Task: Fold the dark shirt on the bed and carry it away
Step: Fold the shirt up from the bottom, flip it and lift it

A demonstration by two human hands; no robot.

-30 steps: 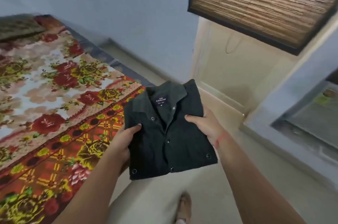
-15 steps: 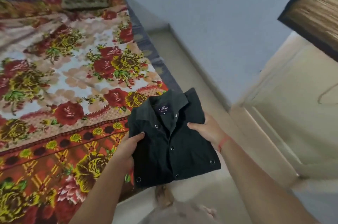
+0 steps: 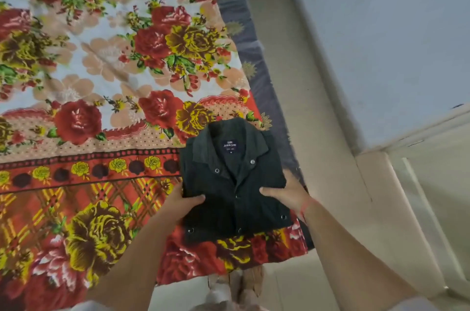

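Observation:
The dark shirt (image 3: 236, 181) is folded into a neat rectangle, collar and label facing up, snaps visible down its front. It is over the near right corner of the bed (image 3: 106, 97), which has a red and yellow floral cover. My left hand (image 3: 184, 205) grips the shirt's left edge with the thumb on top. My right hand (image 3: 288, 192) grips its right edge the same way, a red thread at the wrist. Whether the shirt rests on the cover or hovers just above it I cannot tell.
A pale floor strip (image 3: 300, 97) runs between the bed's grey mattress edge (image 3: 251, 56) and the blue-grey wall (image 3: 381, 31). A cream door and frame (image 3: 417, 196) stand at the right. A foot (image 3: 239, 285) shows on the floor below the bed corner.
The view has swung left and down from the window and doorway toward the bed. The folded shirt, still held in both hands, now sits over the bed's corner instead of over the floor.

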